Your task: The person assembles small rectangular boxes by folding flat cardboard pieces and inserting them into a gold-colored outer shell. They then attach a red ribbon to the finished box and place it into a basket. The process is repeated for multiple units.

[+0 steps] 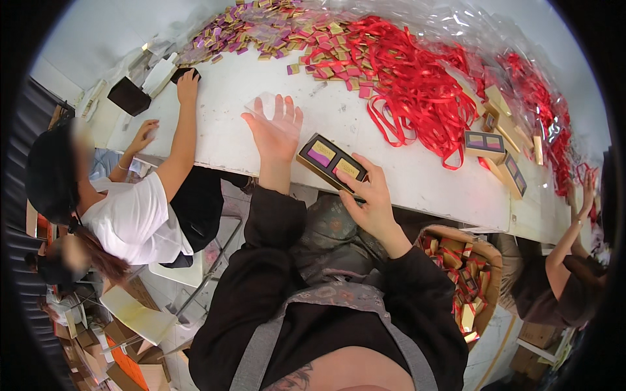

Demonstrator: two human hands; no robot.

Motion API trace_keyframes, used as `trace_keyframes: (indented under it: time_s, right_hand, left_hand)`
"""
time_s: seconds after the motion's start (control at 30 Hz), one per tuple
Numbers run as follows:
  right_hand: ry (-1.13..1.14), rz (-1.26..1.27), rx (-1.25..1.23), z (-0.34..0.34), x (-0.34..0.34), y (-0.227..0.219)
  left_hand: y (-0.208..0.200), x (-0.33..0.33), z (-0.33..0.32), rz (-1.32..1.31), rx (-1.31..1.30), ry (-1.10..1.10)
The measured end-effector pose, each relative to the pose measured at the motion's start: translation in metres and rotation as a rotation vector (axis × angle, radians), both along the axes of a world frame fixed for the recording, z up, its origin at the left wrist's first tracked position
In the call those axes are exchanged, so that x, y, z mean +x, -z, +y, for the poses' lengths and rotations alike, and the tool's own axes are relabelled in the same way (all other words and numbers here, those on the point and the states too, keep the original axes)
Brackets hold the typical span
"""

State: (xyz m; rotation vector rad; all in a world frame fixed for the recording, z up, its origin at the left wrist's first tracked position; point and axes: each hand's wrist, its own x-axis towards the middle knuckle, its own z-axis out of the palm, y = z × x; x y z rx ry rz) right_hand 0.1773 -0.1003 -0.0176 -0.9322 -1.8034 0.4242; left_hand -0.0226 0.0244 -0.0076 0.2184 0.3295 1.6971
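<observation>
My left hand (277,129) is raised over the front of the table, palm up with the fingers spread. A thin clear plastic piece (255,104) shows at its fingers; whether it is gripped or only resting there I cannot tell. My right hand (372,199) grips the right end of a long black and gold box (304,156) at the table's front edge. Two small square packets sit side by side in the box, a purple and gold one (321,152) and a mostly gold one (349,171). My fingertips touch the gold packet.
Red ribbons (417,91) and small packets (248,29) are heaped along the white table's back. Filled boxes (484,144) stand at the right. A carton of ribboned boxes (492,260) is below. A co-worker in white (140,221) reaches toward black boxes (129,96); another person works far right.
</observation>
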Motion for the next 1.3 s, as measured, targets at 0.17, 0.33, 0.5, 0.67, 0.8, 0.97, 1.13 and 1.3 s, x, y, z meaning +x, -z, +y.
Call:
trace_keyframes:
  time_s: [0.17,0.33,0.5,0.67,0.8,0.97,1.13,1.3]
  right_hand:
    - [0.079,0.005,-0.055,-0.002,0.004,-0.009]
    - [0.168,0.056,-0.062,-0.016,-0.011,-0.005]
    - [-0.018,0.531,-0.272,-0.012,-0.027,-0.003]
    - [-0.232,0.38,-0.231,-0.002,-0.005,-0.012]
    - [-0.242,0.194,-0.059,0.004,0.009,-0.013]
    - [0.125,0.494,-0.482,0.028,0.014,-0.036]
    - [0.17,0.652,-0.331,0.044,0.001,-0.023]
    - [0.238,0.757,-0.46,0.03,0.0,-0.015]
  left_hand:
    - [-0.003,0.024,-0.027,0.221,-0.051,-0.107]
    - [-0.014,0.031,-0.034,0.476,0.034,-0.07]
    - [-0.01,0.046,-0.065,0.374,0.036,0.06]
    - [-0.011,0.053,-0.102,0.05,-0.158,0.43]
    - [0.026,0.047,-0.113,0.363,-0.108,0.772]
    - [-0.022,-0.195,0.047,1.315,-0.228,-0.243]
    - [-0.055,-0.184,0.075,1.616,0.237,-0.317]
    - [-0.048,0.046,-0.09,1.422,0.508,0.445]
